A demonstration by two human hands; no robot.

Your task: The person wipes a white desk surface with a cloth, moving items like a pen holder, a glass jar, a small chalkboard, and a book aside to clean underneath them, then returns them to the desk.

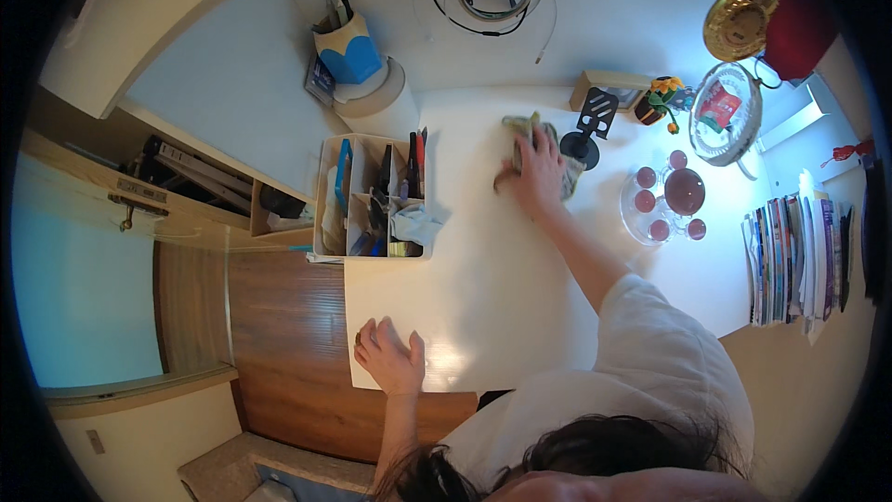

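My right hand [538,178] reaches across the white desk [481,293] and presses on a crumpled patterned cloth [573,180]. Parts of the cloth stick out around the fingers; the rest is hidden under the palm. Just right of it stands a black phone stand [581,150] with a round base. At the desk's near left corner rests my left hand [389,361], fingers apart, holding nothing. Something dark, perhaps a ring, shows on one of its fingers.
A compartment organizer [373,256] with pens stands left. Right are a clear tray with cups [645,201], a glass dish [725,115], a sunflower ornament [651,110] and a photo frame [592,86]. Upright books [791,261] line the right edge; coiled cables [488,0] lie behind.
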